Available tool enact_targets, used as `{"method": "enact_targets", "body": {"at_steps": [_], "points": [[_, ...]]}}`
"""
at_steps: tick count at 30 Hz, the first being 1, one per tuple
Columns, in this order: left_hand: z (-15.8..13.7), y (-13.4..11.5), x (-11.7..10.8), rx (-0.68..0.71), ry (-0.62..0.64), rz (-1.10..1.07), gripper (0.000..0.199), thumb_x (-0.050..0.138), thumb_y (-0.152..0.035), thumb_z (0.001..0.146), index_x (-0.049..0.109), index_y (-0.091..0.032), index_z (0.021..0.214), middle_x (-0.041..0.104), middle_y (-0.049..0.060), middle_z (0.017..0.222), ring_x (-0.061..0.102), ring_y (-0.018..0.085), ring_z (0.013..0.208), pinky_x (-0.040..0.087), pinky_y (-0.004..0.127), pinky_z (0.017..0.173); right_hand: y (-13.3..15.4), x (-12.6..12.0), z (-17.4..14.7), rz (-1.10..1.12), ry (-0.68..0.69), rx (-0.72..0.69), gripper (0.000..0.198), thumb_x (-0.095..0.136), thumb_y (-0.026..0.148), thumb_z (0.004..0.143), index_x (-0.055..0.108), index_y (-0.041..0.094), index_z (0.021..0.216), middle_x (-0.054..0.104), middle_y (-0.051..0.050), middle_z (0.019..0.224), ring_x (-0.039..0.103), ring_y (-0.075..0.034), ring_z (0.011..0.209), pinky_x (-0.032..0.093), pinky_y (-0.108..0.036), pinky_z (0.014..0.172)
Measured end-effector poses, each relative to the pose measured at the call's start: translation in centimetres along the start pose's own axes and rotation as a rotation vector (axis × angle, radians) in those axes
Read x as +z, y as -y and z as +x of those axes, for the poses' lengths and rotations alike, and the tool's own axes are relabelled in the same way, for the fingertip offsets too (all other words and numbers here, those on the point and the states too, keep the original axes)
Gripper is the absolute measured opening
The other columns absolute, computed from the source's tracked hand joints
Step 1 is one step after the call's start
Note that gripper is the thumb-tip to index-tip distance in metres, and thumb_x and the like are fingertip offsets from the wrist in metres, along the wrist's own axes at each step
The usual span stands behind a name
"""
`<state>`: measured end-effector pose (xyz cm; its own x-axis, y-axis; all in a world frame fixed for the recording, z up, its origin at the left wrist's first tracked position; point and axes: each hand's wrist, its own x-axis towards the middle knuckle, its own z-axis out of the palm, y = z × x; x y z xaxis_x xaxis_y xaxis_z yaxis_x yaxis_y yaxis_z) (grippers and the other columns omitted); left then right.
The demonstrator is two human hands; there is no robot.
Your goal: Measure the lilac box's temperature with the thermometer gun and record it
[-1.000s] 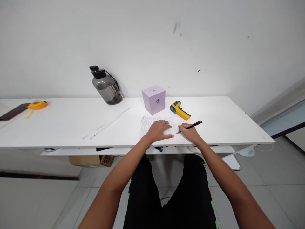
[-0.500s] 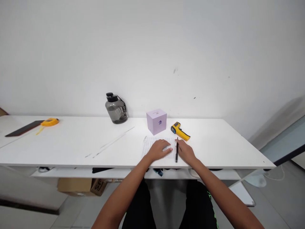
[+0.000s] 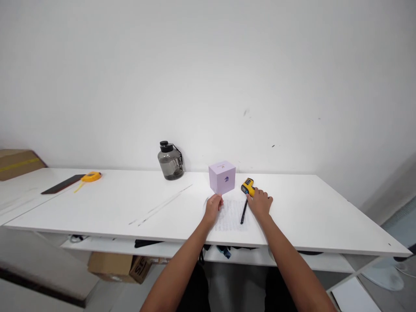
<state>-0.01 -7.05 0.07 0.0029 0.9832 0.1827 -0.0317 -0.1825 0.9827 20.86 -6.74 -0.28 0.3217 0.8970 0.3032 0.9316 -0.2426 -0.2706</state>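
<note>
A sheet of see-through bubble wrap or thin printed paper (image 3: 231,219) lies on the table in front of a lilac box (image 3: 222,180). My left hand (image 3: 213,208) rests on the sheet's left side with fingers curled, just below the box's near corner. Whether anything is pinched in it stays hidden. Over the handle of a yellow and black infrared thermometer (image 3: 247,185), my right hand (image 3: 260,203) is closed, covering the grip. A black pen (image 3: 243,212) lies on the sheet's right part, its upper end close to my right thumb.
Against the wall stands a grey water jug (image 3: 171,164). Farther left lie an orange tape measure (image 3: 91,177) and a dark flat blade-like strip (image 3: 63,184). A cardboard box (image 3: 19,164) is at the far left, another carton (image 3: 112,266) below the white table (image 3: 136,203).
My right hand has left the pen and moved onto the thermometer's handle. My left hand has shifted toward the sheet's upper left and curled its fingers. The view has turned left.
</note>
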Motion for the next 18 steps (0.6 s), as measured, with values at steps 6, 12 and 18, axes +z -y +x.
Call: {"method": "enact_targets", "body": {"at_steps": [6, 12, 18], "points": [[3.6, -0.5, -0.6, 0.215, -0.391, 0.221, 0.063, 0.072, -0.055, 0.077, 0.054, -0.019, 0.126, 0.056, 0.015, 0.131, 0.059, 0.026, 0.109, 0.051, 0.041, 0.094, -0.8, 0.1, 0.1, 0.318, -0.131, 0.035, 0.060, 0.055, 0.045, 0.097, 0.050, 0.010, 0.145, 0.066, -0.023, 0.130, 0.058, -0.036, 0.119, 0.038, -0.049, 0.100], [8.3, 1.3, 0.2, 0.089, -0.252, 0.238, 0.135, 0.095, -0.046, 0.055, 0.014, -0.021, 0.159, 0.018, 0.023, 0.169, 0.017, 0.040, 0.160, 0.021, 0.057, 0.129, -0.8, -0.2, 0.4, 0.969, -0.417, 0.251, 0.066, 0.040, 0.071, 0.094, 0.062, 0.017, 0.125, 0.068, -0.016, 0.112, 0.061, -0.030, 0.104, 0.047, -0.043, 0.091], [9.2, 2.6, -0.3, 0.035, -0.082, 0.003, 0.134, 0.096, -0.038, 0.057, 0.009, -0.029, 0.158, 0.033, 0.020, 0.163, 0.045, 0.035, 0.148, 0.045, 0.051, 0.118, -0.1, -0.9, 0.1, 1.182, -0.376, 0.367, 0.053, 0.053, 0.067, 0.089, 0.063, 0.019, 0.110, 0.063, -0.003, 0.088, 0.059, -0.021, 0.080, 0.050, -0.035, 0.076]]}}
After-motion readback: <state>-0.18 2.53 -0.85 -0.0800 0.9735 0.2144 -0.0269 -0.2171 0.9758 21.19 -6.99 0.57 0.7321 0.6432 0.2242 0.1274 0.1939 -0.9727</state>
